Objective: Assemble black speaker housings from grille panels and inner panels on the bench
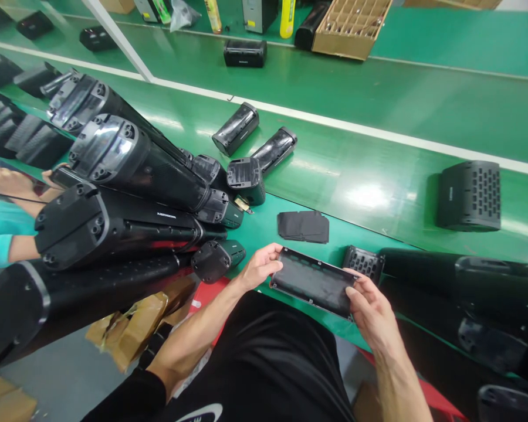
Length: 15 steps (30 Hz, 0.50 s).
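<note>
Your left hand [264, 266] pinches the panel [312, 278] at its left end, thumb on the upturned face and fingers curled beneath the rim; your right hand [372, 302] grips the opposite end in much the same way. Held by both short ends, the panel lies across your front just above your lap, its middle uncovered and the small tabs along its long edges in plain sight, probably so that you can see the whole face; it tilts a little, the right end nearer you. Just beyond it, at 12 o'clock, the black sheets [303, 227] lie flat in a loose pile, within easy reach of either hand. The grille [363, 264] sits at 1 o'clock, close past your right fingers. At 11 o'clock, small speakers [236, 129] rest at angles on the green belt [356, 181], and at 2 o'clock the box speaker [469, 196] stands apart there. Long cases [127, 164] are piled at 10 o'clock, seemingly to leave the space before you free, and beyond them is a co-worker's hand [9, 181].
</note>
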Each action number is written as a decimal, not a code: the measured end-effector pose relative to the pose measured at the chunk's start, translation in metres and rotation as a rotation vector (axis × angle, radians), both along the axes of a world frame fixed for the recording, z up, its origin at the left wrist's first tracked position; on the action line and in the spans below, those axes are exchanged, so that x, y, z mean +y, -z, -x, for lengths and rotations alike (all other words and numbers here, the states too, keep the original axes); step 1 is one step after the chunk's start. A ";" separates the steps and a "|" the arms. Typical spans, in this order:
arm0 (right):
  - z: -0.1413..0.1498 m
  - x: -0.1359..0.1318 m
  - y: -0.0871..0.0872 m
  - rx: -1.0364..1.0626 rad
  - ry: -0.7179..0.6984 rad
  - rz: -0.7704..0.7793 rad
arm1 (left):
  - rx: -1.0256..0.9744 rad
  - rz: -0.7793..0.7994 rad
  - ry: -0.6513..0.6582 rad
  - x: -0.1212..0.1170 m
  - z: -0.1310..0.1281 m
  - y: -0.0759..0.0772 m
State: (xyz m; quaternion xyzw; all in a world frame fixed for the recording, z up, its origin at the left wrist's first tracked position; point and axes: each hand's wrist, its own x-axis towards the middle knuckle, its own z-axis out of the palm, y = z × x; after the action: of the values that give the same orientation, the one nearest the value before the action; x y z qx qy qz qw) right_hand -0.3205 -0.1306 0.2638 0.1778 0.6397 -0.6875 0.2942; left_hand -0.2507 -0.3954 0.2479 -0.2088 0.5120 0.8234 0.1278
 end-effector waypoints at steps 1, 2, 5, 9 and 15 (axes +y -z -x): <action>0.000 0.000 0.000 0.001 0.002 0.007 | 0.002 -0.004 0.003 0.000 0.000 0.001; 0.001 0.000 -0.001 0.004 0.004 0.013 | 0.007 -0.002 0.005 0.000 0.000 0.001; 0.001 0.001 -0.002 0.015 0.009 0.031 | 0.034 0.017 0.008 -0.002 0.000 0.001; 0.001 0.002 -0.002 0.020 -0.005 0.033 | 0.055 0.012 0.017 -0.003 0.001 -0.001; 0.001 0.004 0.000 0.063 -0.038 -0.023 | 0.040 -0.009 0.018 -0.003 0.000 0.002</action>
State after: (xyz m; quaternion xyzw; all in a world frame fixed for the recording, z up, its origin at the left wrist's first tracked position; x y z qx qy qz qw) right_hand -0.3212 -0.1262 0.2638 0.1472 0.6596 -0.6798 0.2847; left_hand -0.2511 -0.3986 0.2458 -0.1871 0.5128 0.8283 0.1260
